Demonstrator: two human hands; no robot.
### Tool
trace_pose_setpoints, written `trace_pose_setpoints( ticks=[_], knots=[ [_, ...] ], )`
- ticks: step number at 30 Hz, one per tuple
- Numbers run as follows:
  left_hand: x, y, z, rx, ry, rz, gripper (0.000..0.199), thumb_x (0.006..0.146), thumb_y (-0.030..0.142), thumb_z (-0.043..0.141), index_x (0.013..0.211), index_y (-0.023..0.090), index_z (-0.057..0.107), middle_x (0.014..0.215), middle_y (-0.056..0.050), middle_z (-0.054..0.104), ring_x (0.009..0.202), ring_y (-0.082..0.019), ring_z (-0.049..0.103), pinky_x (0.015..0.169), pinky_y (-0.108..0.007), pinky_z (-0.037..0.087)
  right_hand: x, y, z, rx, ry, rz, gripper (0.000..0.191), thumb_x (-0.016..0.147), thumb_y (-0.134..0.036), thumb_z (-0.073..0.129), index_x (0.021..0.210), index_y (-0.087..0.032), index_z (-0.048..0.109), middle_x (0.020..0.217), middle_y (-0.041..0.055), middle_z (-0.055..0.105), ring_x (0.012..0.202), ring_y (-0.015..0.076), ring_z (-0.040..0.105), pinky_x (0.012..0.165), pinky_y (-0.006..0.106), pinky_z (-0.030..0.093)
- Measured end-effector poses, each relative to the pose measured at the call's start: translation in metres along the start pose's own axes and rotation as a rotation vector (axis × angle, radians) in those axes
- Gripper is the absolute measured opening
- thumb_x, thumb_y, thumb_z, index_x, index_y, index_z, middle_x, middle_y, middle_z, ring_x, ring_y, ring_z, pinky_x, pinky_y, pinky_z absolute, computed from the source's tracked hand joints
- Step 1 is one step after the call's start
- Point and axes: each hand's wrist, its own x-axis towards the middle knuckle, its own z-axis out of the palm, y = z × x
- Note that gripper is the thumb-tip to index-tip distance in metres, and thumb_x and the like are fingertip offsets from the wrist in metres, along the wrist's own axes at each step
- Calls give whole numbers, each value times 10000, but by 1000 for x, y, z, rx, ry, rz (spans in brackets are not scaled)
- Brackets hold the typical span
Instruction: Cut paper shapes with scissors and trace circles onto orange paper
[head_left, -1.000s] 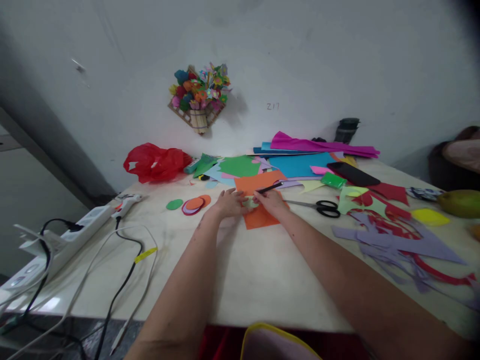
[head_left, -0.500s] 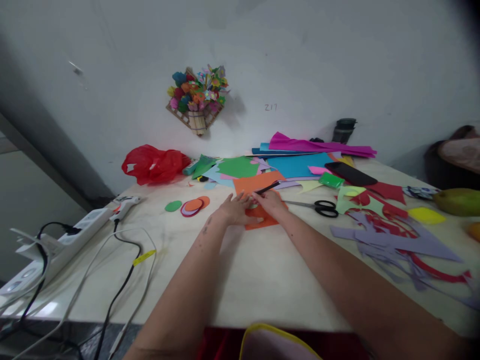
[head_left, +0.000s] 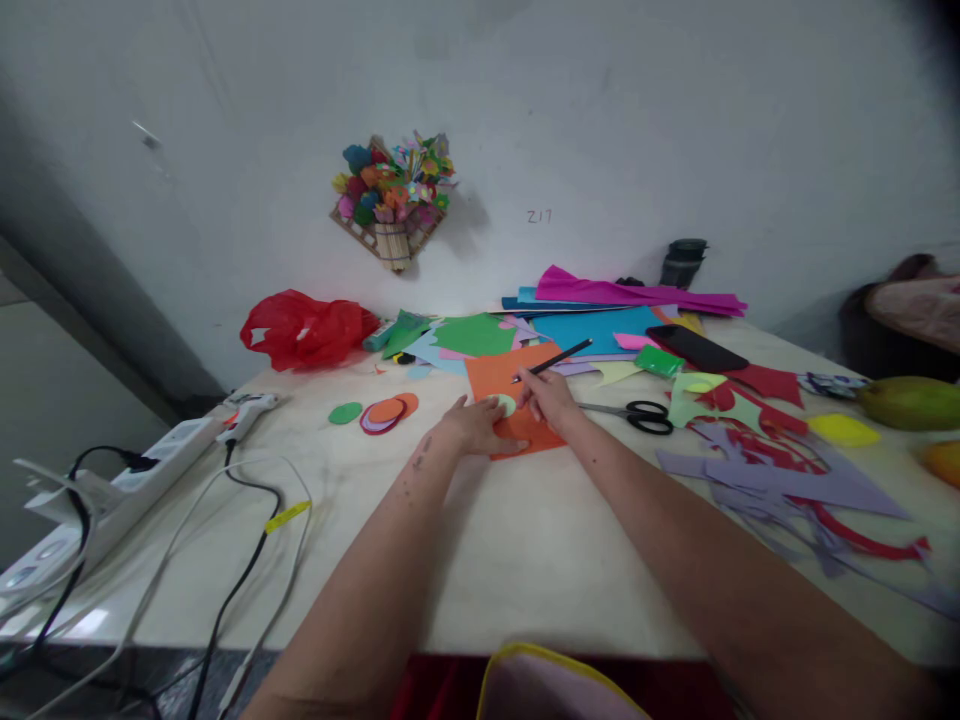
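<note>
A sheet of orange paper lies on the table in front of me, with a small pale green paper circle on top of it. My left hand rests flat on the sheet's left part, fingers spread, the fingertips touching the circle's edge. Over the sheet's right side, my right hand grips a black pencil that slants up to the right. The pencil's tip is beside the circle; whether it touches the paper I cannot tell. Scissors with black handles lie just right of that hand.
Green, orange and red-edged paper circles lie to the left. Purple paper scraps, a black phone and a mango are at the right. A power strip with cables lines the left edge; a red plastic bag sits behind.
My right hand has drawn slightly right, away from the left fingers, and the pencil stands more in view. More of the pale green circle shows. My left hand has stayed on the orange paper.
</note>
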Motion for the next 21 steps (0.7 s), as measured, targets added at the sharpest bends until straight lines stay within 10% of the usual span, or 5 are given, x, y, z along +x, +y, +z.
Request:
trace_pose_setpoints(
  ticks=[8, 21],
  knots=[
    [6, 1, 8, 88, 33, -2, 838, 635, 692, 503, 1315, 214, 398, 1431, -130, 282, 1305, -269, 269, 1068, -397, 136, 6, 0, -6, 5, 268, -20, 218, 737, -339, 544, 624, -153, 557, 465, -27, 513, 340, 53, 398, 330, 173, 306],
    [-7, 2, 24, 113, 174, 28, 902, 701, 769, 280, 1365, 161, 326, 1449, -121, 249, 1329, -268, 199, 1073, -376, 148, 56, 19, 11, -412, 76, -134, 167, 709, -293, 592, 634, -147, 623, 673, 62, 671, 631, 145, 618, 609, 249, 477]
  ],
)
